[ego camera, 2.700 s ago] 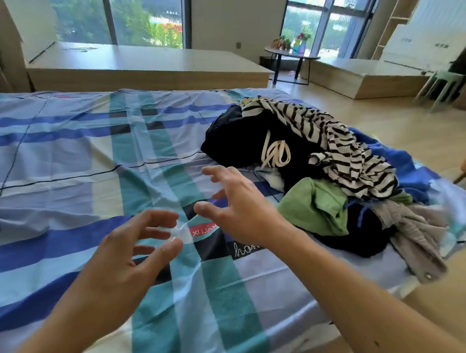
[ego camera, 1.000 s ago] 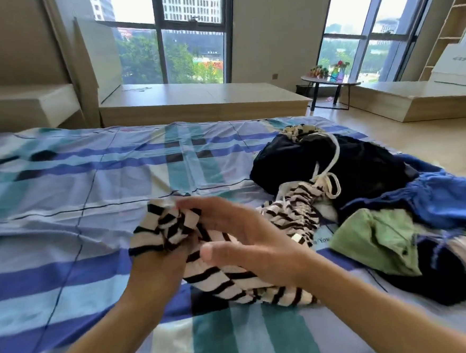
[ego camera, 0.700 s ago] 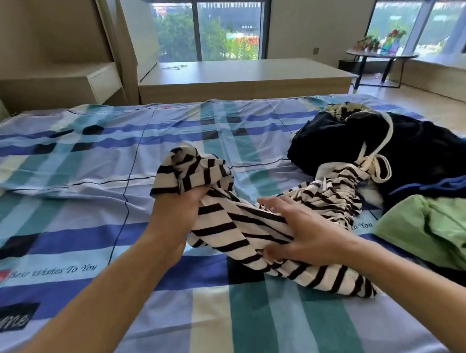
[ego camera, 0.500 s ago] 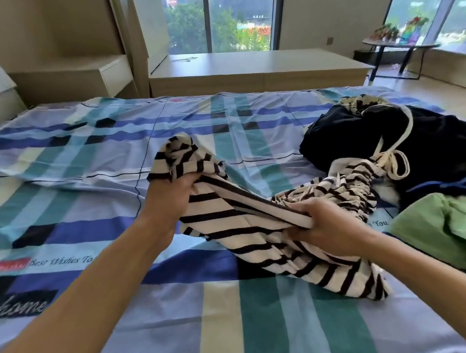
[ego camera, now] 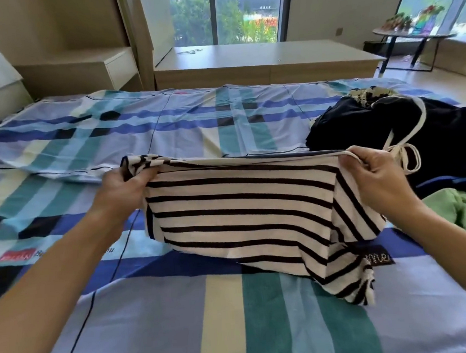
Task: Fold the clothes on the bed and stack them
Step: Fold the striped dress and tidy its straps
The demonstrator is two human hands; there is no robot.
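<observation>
The striped shirt (ego camera: 242, 211) is white with thin black bands running across it. It hangs over the middle of the bed (ego camera: 66, 138), its top edge pulled into a straight, taut line between the two hands. Its lower part sags onto the sheet (ego camera: 181, 317), and one loose end trails off to the right in a crumpled point.

The left hand (ego camera: 128, 189) has its fingers clenched round a bunched corner of the shirt. The right hand (ego camera: 375, 174) pinches the opposite corner between thumb and curled fingers.

The sheet is a plaid of blue, teal, cream and black. A red label (ego camera: 17, 256) printed on it carries pale lettering too blurred to read (the dark script after it is mostly hidden by the left forearm). A black patch (ego camera: 377, 258) with pale script shows just under the shirt's right edge, also unreadable.

To the right lies a black garment (ego camera: 444, 134) with a knotted white cord (ego camera: 407, 158), just behind the right hand. A green garment (ego camera: 460, 210) lies nearer, below that wrist. Beyond the bed stand a low wooden platform (ego camera: 268, 61) and a round table (ego camera: 409, 33) by the windows.
</observation>
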